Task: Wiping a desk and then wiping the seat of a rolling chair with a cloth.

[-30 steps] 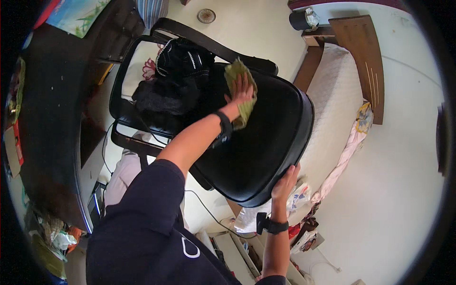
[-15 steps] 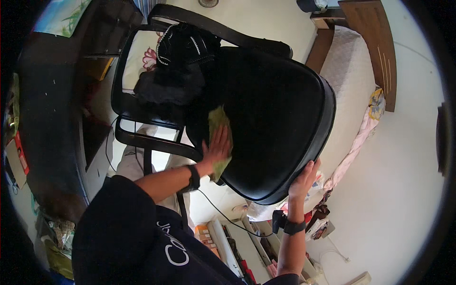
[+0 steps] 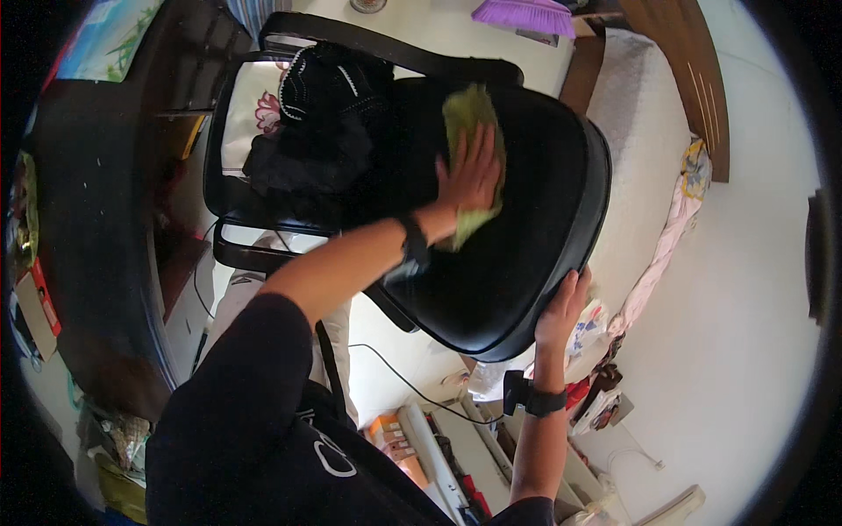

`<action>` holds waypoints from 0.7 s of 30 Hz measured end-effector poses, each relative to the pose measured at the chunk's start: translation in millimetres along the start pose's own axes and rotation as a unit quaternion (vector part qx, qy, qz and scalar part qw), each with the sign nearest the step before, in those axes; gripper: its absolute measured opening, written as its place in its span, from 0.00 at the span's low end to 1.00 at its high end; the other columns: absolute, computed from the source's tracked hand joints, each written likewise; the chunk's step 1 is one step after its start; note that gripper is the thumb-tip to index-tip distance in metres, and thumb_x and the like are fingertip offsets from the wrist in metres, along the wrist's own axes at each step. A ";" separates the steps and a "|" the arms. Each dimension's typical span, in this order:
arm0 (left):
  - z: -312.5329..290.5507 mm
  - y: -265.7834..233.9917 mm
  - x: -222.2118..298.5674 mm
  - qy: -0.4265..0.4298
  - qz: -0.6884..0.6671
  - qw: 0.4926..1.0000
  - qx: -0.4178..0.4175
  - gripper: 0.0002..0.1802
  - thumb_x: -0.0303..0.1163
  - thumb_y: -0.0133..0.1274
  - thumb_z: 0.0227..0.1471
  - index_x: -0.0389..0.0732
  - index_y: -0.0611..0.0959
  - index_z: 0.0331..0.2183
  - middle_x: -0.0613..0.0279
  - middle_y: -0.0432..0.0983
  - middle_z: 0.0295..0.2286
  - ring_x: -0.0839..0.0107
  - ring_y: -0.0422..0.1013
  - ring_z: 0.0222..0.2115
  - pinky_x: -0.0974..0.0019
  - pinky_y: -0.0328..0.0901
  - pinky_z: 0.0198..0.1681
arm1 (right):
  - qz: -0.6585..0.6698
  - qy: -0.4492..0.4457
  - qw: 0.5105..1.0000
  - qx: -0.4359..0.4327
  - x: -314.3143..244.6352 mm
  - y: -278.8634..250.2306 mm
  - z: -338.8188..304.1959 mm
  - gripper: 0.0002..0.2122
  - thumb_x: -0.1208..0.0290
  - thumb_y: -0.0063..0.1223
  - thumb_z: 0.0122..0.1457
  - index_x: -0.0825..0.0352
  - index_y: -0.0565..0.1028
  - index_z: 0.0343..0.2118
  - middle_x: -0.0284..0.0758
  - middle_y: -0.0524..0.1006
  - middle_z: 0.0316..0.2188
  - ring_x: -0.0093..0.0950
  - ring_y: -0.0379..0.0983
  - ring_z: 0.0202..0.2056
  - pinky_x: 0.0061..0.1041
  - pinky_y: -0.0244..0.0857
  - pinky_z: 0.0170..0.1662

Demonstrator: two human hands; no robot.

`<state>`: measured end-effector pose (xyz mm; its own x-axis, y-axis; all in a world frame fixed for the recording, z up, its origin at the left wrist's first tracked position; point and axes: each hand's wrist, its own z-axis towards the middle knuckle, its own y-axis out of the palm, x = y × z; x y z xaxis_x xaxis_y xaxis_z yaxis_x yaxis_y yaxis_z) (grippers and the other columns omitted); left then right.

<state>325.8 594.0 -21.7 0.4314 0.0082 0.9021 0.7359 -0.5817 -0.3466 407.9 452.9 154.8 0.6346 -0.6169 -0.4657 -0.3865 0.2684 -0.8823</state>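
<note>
A black padded chair back (image 3: 526, 263) fills the middle of the view, with its rounded top edge toward the right. My left hand (image 3: 474, 175) lies flat on a yellow-green cloth (image 3: 469, 105), fingers spread, pressing it against the middle of the chair back. At the chair back's lower right edge, my right hand (image 3: 561, 311) grips the rim, fingers curled around it. On the chair seat (image 3: 224, 197), to the left, rest black clothing (image 3: 329, 114) with white trim and a cream cushion (image 3: 241, 131) with a flower pattern. Part of the cloth is hidden under my left hand.
Dark furniture (image 3: 88, 228) stands along the left. A bed (image 3: 645, 131) with a wooden headboard (image 3: 693, 70) is beyond the chair at right. A purple broom (image 3: 524, 16) shows at the top. A black cable (image 3: 395, 373) runs below the chair, near a shelf unit (image 3: 465, 438).
My left hand has slid the cloth up and to the right, from the chair back's lower left to its middle. My right hand keeps its grip on the rim. The purple broom has come into view.
</note>
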 end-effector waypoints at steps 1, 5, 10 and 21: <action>23.4 -5.4 -3.0 0.000 -0.011 0.999 0.031 0.34 0.43 0.32 0.61 0.52 0.42 0.64 0.60 0.32 0.65 0.51 0.32 0.65 0.24 0.38 0.56 | 0.002 0.010 1.000 -0.005 -2.8 2.1 0.8 0.24 0.57 0.34 0.66 0.77 0.61 0.52 0.48 0.73 0.28 0.33 0.69 0.31 0.30 0.62 0.36; 57.5 -18.3 5.8 -0.029 -0.019 0.999 0.041 0.33 0.40 0.30 0.62 0.54 0.38 0.64 0.61 0.29 0.65 0.52 0.31 0.65 0.27 0.35 0.58 | 0.016 -0.005 1.000 0.006 -9.4 2.5 4.4 0.20 0.61 0.36 0.66 0.76 0.64 0.49 0.45 0.72 0.21 0.29 0.66 0.23 0.31 0.60 0.28; 11.6 -12.9 23.5 -0.048 -0.038 0.998 0.014 0.32 0.42 0.28 0.62 0.52 0.41 0.64 0.62 0.32 0.65 0.54 0.33 0.65 0.26 0.36 0.58 | 0.037 -0.008 0.999 0.005 -7.0 1.6 5.2 0.18 0.61 0.36 0.66 0.73 0.66 0.48 0.46 0.73 0.24 0.31 0.70 0.26 0.31 0.63 0.31; -139.1 1.6 11.4 -0.002 -0.009 0.998 -0.070 0.32 0.42 0.26 0.62 0.49 0.44 0.64 0.60 0.36 0.65 0.54 0.35 0.65 0.27 0.37 0.57 | -0.005 0.024 1.000 -0.008 -7.8 0.2 3.5 0.22 0.57 0.35 0.65 0.72 0.65 0.51 0.58 0.74 0.36 0.54 0.73 0.40 0.42 0.64 0.40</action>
<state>259.3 480.1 23.8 0.4207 0.0237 0.9069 0.6643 -0.6888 -0.2902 405.3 460.4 158.1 0.6065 -0.6542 -0.4518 -0.3910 0.2494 -0.8860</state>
